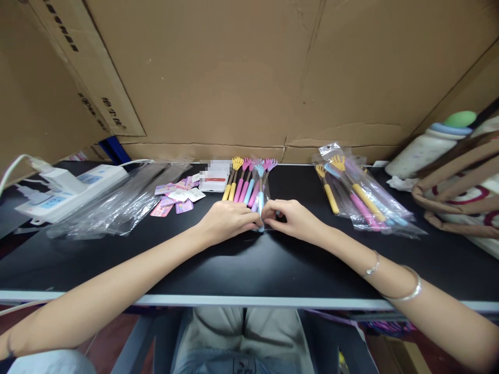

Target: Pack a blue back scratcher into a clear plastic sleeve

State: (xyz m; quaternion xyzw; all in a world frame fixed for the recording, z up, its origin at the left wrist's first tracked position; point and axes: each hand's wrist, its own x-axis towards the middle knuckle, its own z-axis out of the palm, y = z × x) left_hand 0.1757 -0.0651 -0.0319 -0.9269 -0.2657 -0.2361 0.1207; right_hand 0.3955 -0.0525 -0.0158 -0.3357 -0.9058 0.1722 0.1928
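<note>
A row of small back scratchers [249, 179] with yellow, pink and blue handles lies on the black table [241, 265]. One blue scratcher in a clear bag [260, 200] lies at the row's right end. My left hand [226, 221] and my right hand [294, 218] meet at the near end of that bag. Both pinch its open edge with closed fingers.
A pile of bagged scratchers [360, 195] lies to the right. Empty clear bags [120, 200] and small pink cards [175, 197] lie to the left, beside a white power strip [66, 192]. A white bottle [429, 148] and a woven bag [463, 187] stand far right. Cardboard walls the back.
</note>
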